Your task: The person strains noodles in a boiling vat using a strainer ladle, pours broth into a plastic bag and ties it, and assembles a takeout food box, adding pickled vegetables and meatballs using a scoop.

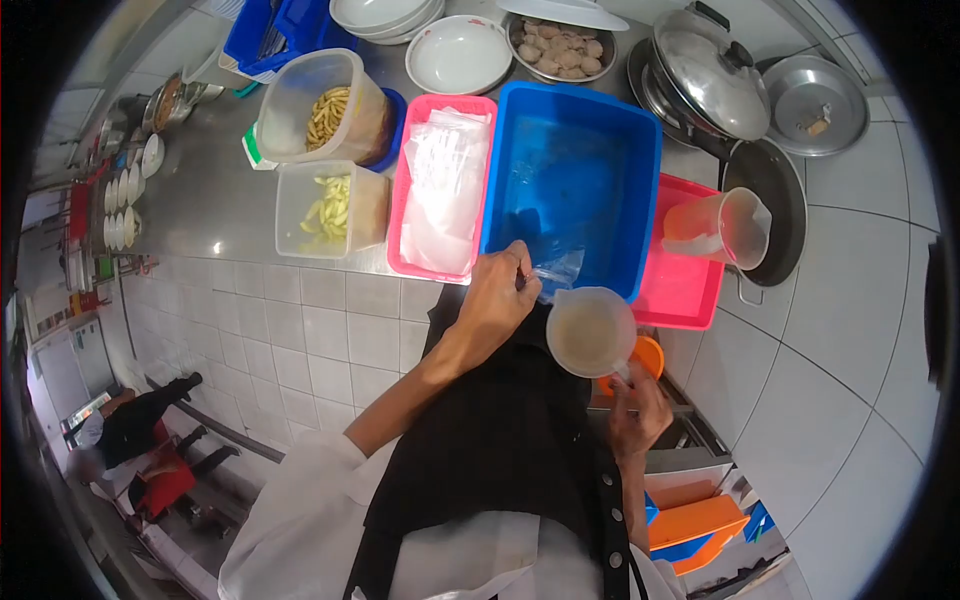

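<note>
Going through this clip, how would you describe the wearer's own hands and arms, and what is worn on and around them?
The left hand and right hand are both bare, as are the forearms. A loose, plain white sleeve ends near the left elbow. Only a little white right sleeve shows. A black apron covers the front.

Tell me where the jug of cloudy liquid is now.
In the head view, the jug is right of centre, in the right hand, beside the clear plastic bag at the left hand, by the near edge of the blue tub.
</note>
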A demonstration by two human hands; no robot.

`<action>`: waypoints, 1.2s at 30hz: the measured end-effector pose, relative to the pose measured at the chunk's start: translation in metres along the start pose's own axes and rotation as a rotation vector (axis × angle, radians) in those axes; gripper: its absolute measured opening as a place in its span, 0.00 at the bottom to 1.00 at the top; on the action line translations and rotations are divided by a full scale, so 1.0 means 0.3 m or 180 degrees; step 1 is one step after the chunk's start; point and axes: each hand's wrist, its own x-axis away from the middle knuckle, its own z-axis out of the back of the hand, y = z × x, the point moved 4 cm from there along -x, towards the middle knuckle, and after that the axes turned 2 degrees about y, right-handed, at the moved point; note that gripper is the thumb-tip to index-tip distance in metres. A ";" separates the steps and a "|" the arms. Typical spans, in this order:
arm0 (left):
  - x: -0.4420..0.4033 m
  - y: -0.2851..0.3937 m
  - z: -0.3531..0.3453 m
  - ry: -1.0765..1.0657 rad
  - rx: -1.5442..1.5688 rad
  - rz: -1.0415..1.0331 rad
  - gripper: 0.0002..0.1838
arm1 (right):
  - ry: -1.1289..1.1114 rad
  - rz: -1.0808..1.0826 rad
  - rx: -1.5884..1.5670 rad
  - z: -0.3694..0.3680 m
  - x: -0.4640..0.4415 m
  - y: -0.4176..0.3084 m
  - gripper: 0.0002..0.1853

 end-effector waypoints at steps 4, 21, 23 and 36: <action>0.001 0.003 -0.016 -0.0009 0.0321 0.0289 0.04 | -0.0035 0.0104 -0.0074 -0.057 0.037 0.036 0.11; -0.003 -0.036 -0.004 -0.0432 0.0781 0.0931 0.07 | -0.0233 0.0211 -0.0064 -0.086 0.027 0.057 0.11; -0.004 -0.029 -0.003 -0.0256 0.0684 0.0884 0.08 | -0.0245 0.0229 -0.0035 -0.084 0.026 0.054 0.11; -0.014 -0.018 -0.006 -0.0242 0.0326 0.0646 0.09 | -0.0232 0.0470 0.0126 -0.075 0.007 0.019 0.11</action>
